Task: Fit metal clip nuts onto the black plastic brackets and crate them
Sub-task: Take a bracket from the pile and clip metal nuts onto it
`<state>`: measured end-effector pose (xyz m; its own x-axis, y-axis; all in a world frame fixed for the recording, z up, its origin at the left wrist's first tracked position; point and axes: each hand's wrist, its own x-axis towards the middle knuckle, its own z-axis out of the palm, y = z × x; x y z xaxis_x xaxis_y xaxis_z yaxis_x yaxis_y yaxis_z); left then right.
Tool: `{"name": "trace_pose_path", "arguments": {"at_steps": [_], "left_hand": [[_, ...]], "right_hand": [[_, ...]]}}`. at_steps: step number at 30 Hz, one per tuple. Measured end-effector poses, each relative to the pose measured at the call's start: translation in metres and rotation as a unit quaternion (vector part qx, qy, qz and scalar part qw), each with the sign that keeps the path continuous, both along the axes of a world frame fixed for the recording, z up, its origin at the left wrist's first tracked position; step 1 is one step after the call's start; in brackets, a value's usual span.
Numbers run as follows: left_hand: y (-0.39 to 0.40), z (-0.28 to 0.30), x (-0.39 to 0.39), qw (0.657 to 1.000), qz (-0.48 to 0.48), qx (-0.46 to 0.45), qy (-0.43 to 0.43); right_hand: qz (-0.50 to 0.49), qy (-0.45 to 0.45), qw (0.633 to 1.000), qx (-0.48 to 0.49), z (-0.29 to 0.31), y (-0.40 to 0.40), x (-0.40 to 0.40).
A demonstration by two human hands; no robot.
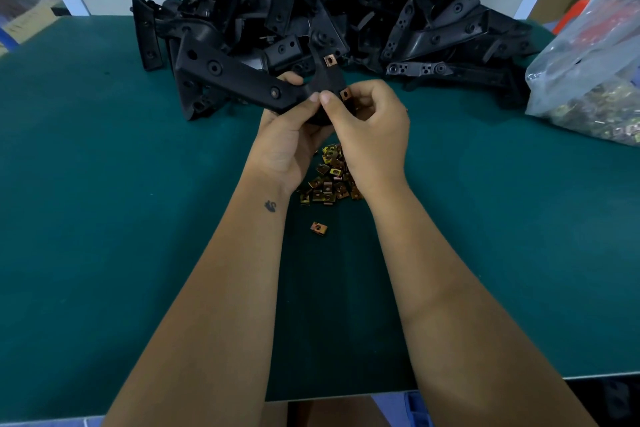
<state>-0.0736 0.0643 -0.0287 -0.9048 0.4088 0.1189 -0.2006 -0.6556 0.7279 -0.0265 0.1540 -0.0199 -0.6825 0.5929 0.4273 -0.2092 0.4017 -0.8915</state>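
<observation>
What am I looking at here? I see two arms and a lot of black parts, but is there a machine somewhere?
No machine: a person works with bare hands, filmed by a camera on their head looking down. The left hand holds a black plastic bracket. The right hand pinches a small metal clip nut at the bracket's edge; another clip already sits on it. On the green table lie loose clip nuts, a big pile of brackets behind, and a clear bag at the right, apparently holding more clips.
</observation>
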Motion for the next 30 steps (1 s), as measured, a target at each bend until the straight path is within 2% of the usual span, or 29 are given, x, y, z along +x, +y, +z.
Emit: {"name": "trace_pose_path", "arguments": {"at_steps": [4,13,24,30], "left_hand": [[-0.0004,0.0007,-0.0001,1.0,0.002,-0.002,-0.001],[-0.0012,0.0013,0.0008,1.0,0.007,-0.015,0.006],[-0.0021,0.0019,0.0007,1.0,0.0,-0.024,0.01],[-0.0023,0.0024,0.0007,1.0,0.004,-0.009,-0.028]], "right_hand": [[-0.015,-0.003,1.0,0.027,-0.0006,-0.0006,0.0003],[0.003,0.001,1.0,-0.001,0.0012,0.002,0.0003],[0.014,0.001,1.0,0.028,0.0,0.0043,0.001],[0.003,-0.007,0.999,0.045,-0.0002,-0.0007,0.0015]]}}
